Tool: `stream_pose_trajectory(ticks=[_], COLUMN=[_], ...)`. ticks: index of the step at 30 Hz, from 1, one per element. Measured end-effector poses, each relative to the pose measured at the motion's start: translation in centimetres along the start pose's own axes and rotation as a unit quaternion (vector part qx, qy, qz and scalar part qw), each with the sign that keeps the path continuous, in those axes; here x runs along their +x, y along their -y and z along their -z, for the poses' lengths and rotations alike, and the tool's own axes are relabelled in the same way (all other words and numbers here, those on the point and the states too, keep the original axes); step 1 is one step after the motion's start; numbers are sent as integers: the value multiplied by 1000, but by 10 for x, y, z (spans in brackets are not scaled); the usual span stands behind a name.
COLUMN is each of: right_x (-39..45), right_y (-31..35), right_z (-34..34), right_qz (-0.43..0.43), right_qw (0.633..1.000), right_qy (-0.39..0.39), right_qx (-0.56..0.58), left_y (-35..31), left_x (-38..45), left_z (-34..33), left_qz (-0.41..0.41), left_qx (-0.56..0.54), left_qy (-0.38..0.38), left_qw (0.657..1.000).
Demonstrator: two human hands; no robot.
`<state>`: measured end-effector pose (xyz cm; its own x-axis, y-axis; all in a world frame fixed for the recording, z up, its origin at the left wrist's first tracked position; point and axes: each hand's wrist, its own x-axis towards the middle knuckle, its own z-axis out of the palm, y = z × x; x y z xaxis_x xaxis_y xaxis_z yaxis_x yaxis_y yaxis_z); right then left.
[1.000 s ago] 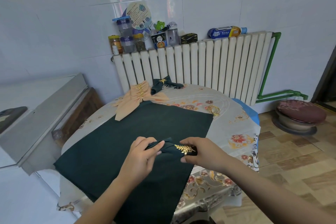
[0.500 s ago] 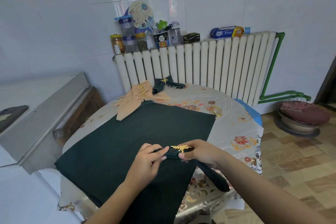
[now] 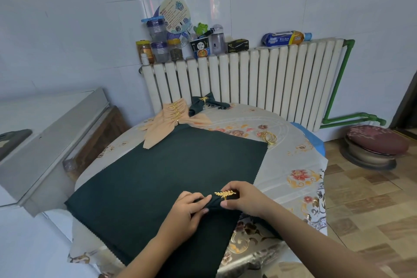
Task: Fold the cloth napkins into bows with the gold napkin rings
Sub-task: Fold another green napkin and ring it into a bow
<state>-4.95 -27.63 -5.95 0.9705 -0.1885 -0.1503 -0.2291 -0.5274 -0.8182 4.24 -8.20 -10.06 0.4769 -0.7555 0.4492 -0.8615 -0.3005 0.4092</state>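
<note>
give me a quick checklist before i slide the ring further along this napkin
1. Gold ring is on the gathered green napkin: ok
2. Left hand pinches the napkin beside the ring: ok
3. Right hand holds the ring end: ok
4. Ring centred on the napkin: cannot tell, hands cover the ends
5. Spare rings lie apart from the work: ok
6. Flat green cloth underneath is smooth: ok
</note>
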Motion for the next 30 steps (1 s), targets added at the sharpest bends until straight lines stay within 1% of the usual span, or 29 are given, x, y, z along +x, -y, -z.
stream_pose_trajectory(ticks=[2,4,8,11,14,16,18,20,23,26,30], right_x=[-1,-2,-5,-6,-6,-7,-7,-8,-9,-8,-10], right_y=[-7,-10,-12,-13,-13,-13,-12,-9,-3,-3,-3], right_z=[-4,-7,-12,-13,-16,-17,-16,-17,-21,-21,-17], right_qz=[20,26,31,35,43,37,25,11,-18,-35,-35], right_qw=[1000,999,996,995,993,993,992,989,985,987,990], right_qy=[-10,-26,-57,-61,-73,-78,-85,-96,-113,-122,-131], right_qx=[-19,-31,-68,-71,-83,-86,-93,-108,-132,-98,-40], left_y=[-1,-5,-12,-9,-14,-15,-17,-21,-17,-14,-12], left_x=[-3,0,17,28,33,37,44,49,48,44,40], left_z=[-1,1,2,0,0,3,7,12,11,11,16], left_qz=[11,55,133,224,276,286,271,254,252,267,274], left_qx=[2,-16,-15,-54,-112,-134,-125,-130,-158,-214,-267], left_qy=[7,19,53,79,101,153,210,247,250,239,225], left_qw=[1000,998,990,970,949,936,931,926,921,909,896])
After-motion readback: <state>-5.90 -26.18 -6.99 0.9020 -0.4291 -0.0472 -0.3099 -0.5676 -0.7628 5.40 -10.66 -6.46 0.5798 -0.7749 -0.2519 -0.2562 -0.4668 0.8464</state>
